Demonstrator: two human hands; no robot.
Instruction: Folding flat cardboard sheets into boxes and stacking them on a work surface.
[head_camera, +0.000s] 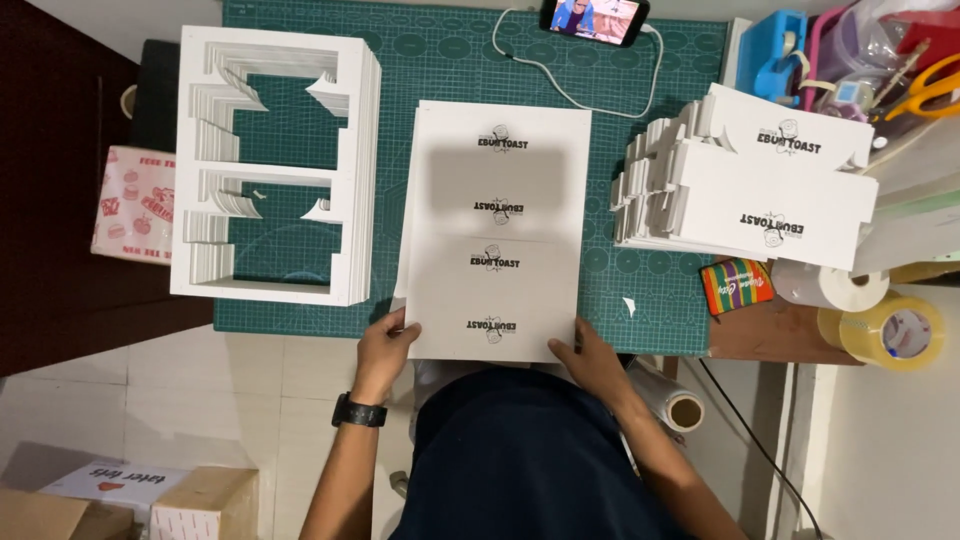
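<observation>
A stack of white printed card sheets (497, 215) lies in the middle of a green cutting mat (440, 60). My left hand (385, 345), with a black watch on its wrist, grips the stack's near left corner. At the near right corner my right hand (593, 360) holds the edge the same way. To the left lies a pile of white card frames with cut-out windows (355, 170). On the right sits a pile of cut-out white printed box blanks (745, 185).
A phone (594, 18) with its white cable lies at the mat's far edge. A tape dispenser (772, 50) and scissors (925, 90) stand far right; tape rolls (893, 332), a colourful small box (736, 284), a film roll (672, 400) near right. Cardboard boxes (205, 505) sit on the floor.
</observation>
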